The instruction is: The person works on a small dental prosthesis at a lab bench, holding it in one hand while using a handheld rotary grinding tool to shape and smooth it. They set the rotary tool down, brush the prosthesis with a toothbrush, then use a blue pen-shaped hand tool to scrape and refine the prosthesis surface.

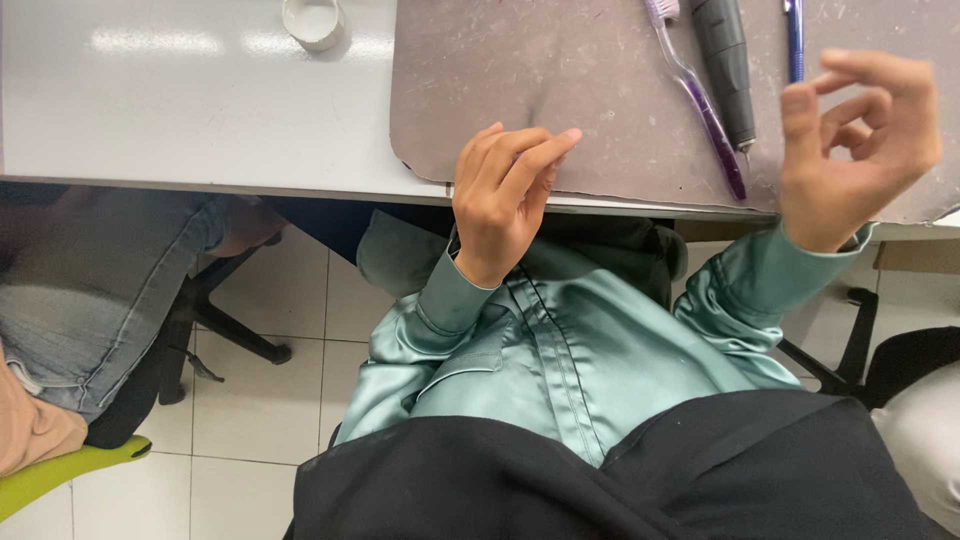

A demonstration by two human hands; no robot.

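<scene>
The left hand (505, 195) rests at the near edge of the grey-brown mat (560, 90), its fingers (535, 160) pressed together and curled, the tips lying on the mat's edge; it holds nothing that shows. The right hand (850, 145) is raised above the mat's right part, blurred, with the fingers loosely curled and apart and thumb and forefinger near each other; I cannot tell whether anything is pinched between them.

Just left of the right hand, a purple toothbrush (695, 95) lies on the mat, its bristled head at the top edge of the view and its handle running down towards the person. Beside it on the right lies a dark grey pen-shaped power tool (725, 60), its thin tip pointing towards the person and close to the toothbrush handle. A blue pen (794, 35) lies further right, behind the raised fingers.

The mat covers the right part of a pale grey surface (180, 110). A small white round container (313, 20) stands on the bare surface well to the left. Both sleeves are pale green satin (560, 350). At the left, another person's leg in jeans (90, 290) shows under the surface.
</scene>
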